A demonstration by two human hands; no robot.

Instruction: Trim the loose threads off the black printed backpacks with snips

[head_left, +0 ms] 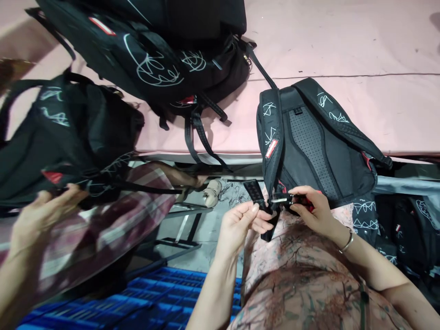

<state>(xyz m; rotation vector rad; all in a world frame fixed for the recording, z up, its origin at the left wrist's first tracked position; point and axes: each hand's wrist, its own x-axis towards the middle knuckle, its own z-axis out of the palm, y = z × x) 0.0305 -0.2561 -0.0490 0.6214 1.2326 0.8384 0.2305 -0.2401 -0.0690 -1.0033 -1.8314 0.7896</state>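
A black backpack (316,142) with white line patterns leans at the pink table's edge, its padded back and shoulder straps facing me. Just below it, my left hand (244,221) pinches a black webbing strap (254,190) between thumb and fingers. My right hand (313,208) is closed around what look like thread snips (281,198), with a pale metal part pointing toward the strap. Something red shows at the right palm. Fingers partly hide the strap and the tool's handle.
More black backpacks (154,68) lie on the pink table (343,46). At left, a co-worker's hand (51,211) touches another backpack (99,123). Blue plastic slats (137,298) are below left. Packed backpacks (405,229) fill the lower right.
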